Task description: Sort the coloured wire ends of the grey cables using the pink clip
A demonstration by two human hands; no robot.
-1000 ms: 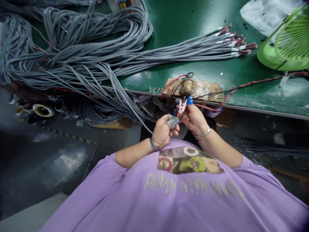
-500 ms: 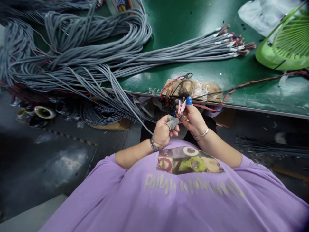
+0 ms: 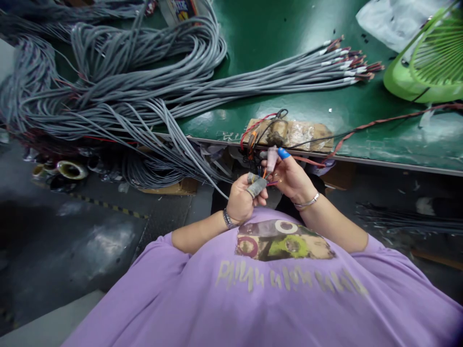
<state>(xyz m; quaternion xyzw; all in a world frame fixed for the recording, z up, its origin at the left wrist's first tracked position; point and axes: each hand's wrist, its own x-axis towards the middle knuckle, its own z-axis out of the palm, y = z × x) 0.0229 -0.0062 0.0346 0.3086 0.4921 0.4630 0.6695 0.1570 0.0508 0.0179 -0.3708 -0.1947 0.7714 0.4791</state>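
Note:
My left hand [image 3: 243,196], with grey wrapping on its thumb and a finger, is closed around the end of a grey cable [image 3: 220,192]. Thin coloured wires [image 3: 265,173], among them orange and blue ones, fan out past its fingertips. Close by on the right, my right hand [image 3: 293,179] wears a blue cover on its thumb. Its thumb and fingers pinch a pale pink clip-like piece [image 3: 272,159] against the orange wire. The exact kind of this piece is blurred. Red and purple wire ends lie by the right fingers.
Long grey cables [image 3: 144,82] heap over the left of the green table [image 3: 260,29], their stripped ends pointing right. At the table edge sits a wooden block [image 3: 311,137] with a brown lump and red and black leads. A green fan [image 3: 427,67] and a plastic bag [image 3: 387,21] stand right.
The pale pink piece has turned and its two spread arms no longer show. The right thumb has tilted lower, and the right wrist has shifted slightly right. The left hand stays nearly still.

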